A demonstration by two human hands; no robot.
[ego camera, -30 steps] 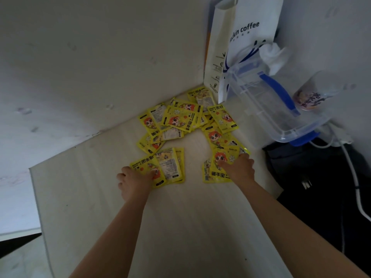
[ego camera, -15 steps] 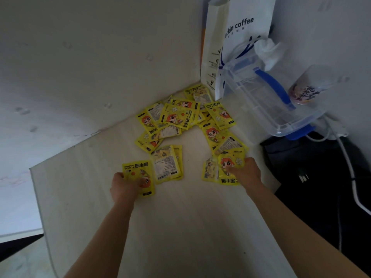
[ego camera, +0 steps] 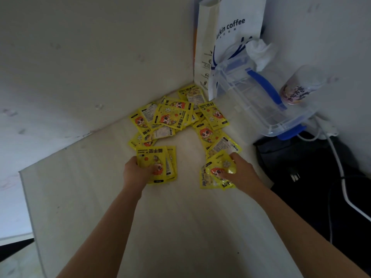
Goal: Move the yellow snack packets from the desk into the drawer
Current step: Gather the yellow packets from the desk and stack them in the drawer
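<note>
While each hand's grip pinches packets at the near edge, left hand (ego camera: 136,173) and right hand (ego camera: 240,173), the remaining yellow snack packets (ego camera: 172,119) lie ahead toward the worktop (ego camera: 180,227) corner

We are looking through a single head-worn wide-angle camera, facing forward and steeply down onto the bench (ego camera: 180,227), sitting close above it and taking in its far corner against the walls.

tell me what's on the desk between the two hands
Head view: only bare desk lies between the left hand and right hand; each grips yellow packets, left and right.
</note>
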